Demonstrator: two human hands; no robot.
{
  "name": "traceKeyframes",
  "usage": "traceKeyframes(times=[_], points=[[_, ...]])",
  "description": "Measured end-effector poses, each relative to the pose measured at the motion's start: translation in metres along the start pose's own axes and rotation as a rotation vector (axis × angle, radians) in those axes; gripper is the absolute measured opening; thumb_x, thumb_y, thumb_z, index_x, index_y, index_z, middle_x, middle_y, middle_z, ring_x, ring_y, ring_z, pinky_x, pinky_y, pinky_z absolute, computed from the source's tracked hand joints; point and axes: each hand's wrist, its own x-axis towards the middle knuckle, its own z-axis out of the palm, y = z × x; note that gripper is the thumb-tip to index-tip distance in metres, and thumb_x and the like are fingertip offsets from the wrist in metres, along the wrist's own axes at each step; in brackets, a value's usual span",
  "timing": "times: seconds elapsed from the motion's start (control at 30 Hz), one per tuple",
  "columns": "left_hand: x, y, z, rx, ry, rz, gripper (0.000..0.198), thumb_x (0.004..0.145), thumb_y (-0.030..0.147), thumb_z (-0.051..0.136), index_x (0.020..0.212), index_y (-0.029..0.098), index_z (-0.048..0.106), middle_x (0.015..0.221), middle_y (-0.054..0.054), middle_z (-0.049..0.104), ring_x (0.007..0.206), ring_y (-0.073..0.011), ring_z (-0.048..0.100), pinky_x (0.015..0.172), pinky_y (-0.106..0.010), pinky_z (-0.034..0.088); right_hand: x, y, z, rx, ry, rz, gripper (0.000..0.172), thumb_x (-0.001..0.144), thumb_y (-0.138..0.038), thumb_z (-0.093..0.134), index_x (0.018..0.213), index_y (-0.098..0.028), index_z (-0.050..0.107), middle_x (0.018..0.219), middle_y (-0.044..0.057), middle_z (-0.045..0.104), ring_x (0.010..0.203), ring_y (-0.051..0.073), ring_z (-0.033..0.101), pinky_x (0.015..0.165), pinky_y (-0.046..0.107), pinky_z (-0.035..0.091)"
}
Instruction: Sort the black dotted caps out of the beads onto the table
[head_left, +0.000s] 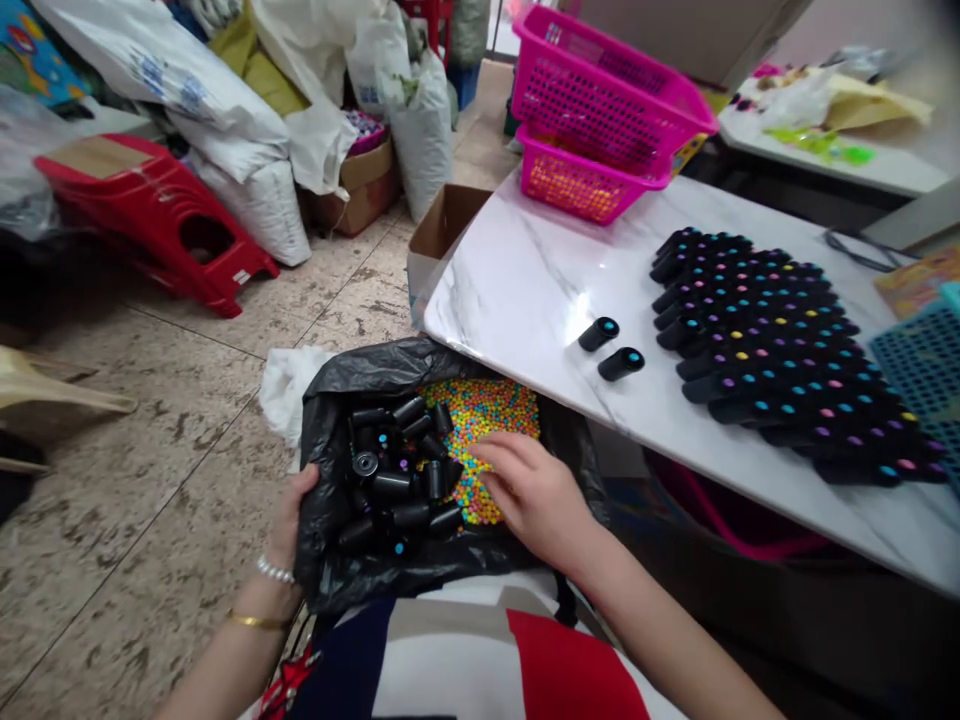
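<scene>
Presently, head view: black cylinders (780,365), dotted ends up, ranked on tabletop (517,285), apparently done; two pieces (621,364) apart. Seemingly outstanding: loose cylinders (394,484), multicoloured beads (499,408), in black plastic bag (326,520). Hands: left hand (289,515) clasping bag edge; right hand (534,490) loosely curled over beads, contents indeterminable.

Tubes (394,484) left of beads (487,410) in bag (360,372), baskets (592,95) on table (517,270)

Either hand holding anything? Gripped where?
Left hand is against the left side of the black bag, fingers hidden: grip can't be told. Right hand is over the colored beads; nothing held is visible, though one could be hidden.
</scene>
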Motion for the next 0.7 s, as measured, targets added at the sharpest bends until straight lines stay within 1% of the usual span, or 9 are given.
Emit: traceKeyframes(times=[0.07,0.17,0.23,0.33,0.43,0.5,0.57,0.63,0.7], points=[[-0.003,0.0,0.002,-0.013,0.038,0.0,0.029,0.061,0.028,0.071,0.088,0.016,0.074,0.088,-0.009,0.078,0.099,-0.0347,0.069,0.086,-0.039,0.057,0.009,-0.004,0.019,-0.065,-0.226,-0.134,0.029,0.09,-0.013,0.051,0.116,-0.021,0.061,0.128,0.01,0.061,0.113,0.026,0.057,0.094,0.042,0.05],[-0.005,0.001,0.001,-0.021,0.047,0.006,0.03,0.06,0.025,0.072,0.088,0.014,0.073,0.085,-0.01,0.078,0.096,-0.0347,0.07,0.085,-0.038,0.058,0.018,0.005,0.031,-0.128,-0.377,-0.186,0.026,0.092,-0.013,0.049,0.114,-0.018,0.061,0.121,0.012,0.064,0.105,0.024,0.059,0.09,0.039,0.052],[-0.005,0.0,0.0,-0.029,0.036,0.0,0.032,0.059,0.026,0.073,0.089,0.015,0.072,0.086,-0.011,0.078,0.096,-0.0351,0.07,0.084,-0.038,0.058,0.019,0.016,0.026,-0.14,-0.37,-0.188,0.026,0.091,-0.011,0.048,0.111,-0.019,0.063,0.124,0.013,0.062,0.108,0.025,0.058,0.09,0.04,0.051],[-0.003,0.0,-0.002,-0.052,0.025,-0.023,0.031,0.061,0.027,0.072,0.091,0.016,0.072,0.09,-0.011,0.077,0.098,-0.0358,0.069,0.084,-0.039,0.058,0.016,0.03,0.013,-0.104,-0.22,-0.092,0.032,0.09,-0.008,0.046,0.114,-0.021,0.062,0.134,0.013,0.055,0.117,0.025,0.055,0.095,0.04,0.048],[-0.003,-0.001,-0.001,-0.062,0.039,-0.048,0.029,0.068,0.028,0.067,0.093,0.015,0.071,0.088,-0.011,0.077,0.099,-0.0354,0.069,0.085,-0.041,0.058,0.011,0.029,0.009,-0.074,-0.088,0.199,0.019,0.092,-0.027,0.054,0.107,-0.021,0.063,0.103,0.009,0.069,0.089,0.021,0.066,0.078,0.033,0.053],[-0.003,-0.001,0.0,-0.055,0.035,-0.046,0.029,0.071,0.028,0.064,0.096,0.014,0.07,0.088,-0.012,0.077,0.1,-0.0349,0.069,0.085,-0.041,0.057,0.011,0.022,0.015,-0.124,-0.141,0.337,0.025,0.087,-0.044,0.061,0.095,-0.02,0.064,0.083,0.006,0.07,0.071,0.02,0.066,0.066,0.031,0.052],[-0.004,0.0,0.001,-0.047,0.015,-0.029,0.03,0.071,0.027,0.065,0.098,0.014,0.07,0.09,-0.012,0.077,0.102,-0.0347,0.068,0.087,-0.041,0.056,0.013,0.016,0.022,-0.168,-0.253,0.335,0.027,0.085,-0.045,0.063,0.094,-0.02,0.064,0.084,0.007,0.07,0.074,0.022,0.066,0.066,0.032,0.051],[-0.004,-0.001,0.0,-0.048,0.001,-0.009,0.032,0.068,0.026,0.068,0.098,0.013,0.069,0.091,-0.012,0.077,0.103,-0.0353,0.067,0.088,-0.041,0.056,0.016,0.016,0.025,-0.163,-0.33,0.227,0.023,0.086,-0.034,0.063,0.104,-0.019,0.062,0.097,0.008,0.069,0.088,0.023,0.065,0.076,0.033,0.052],[-0.003,-0.001,-0.001,-0.049,0.003,0.002,0.035,0.065,0.026,0.071,0.097,0.012,0.07,0.09,-0.013,0.077,0.103,-0.0364,0.067,0.088,-0.041,0.056,0.019,0.022,0.022,-0.162,-0.357,0.108,0.032,0.084,-0.022,0.061,0.116,-0.017,0.058,0.107,0.009,0.067,0.099,0.024,0.061,0.085,0.034,0.051]])
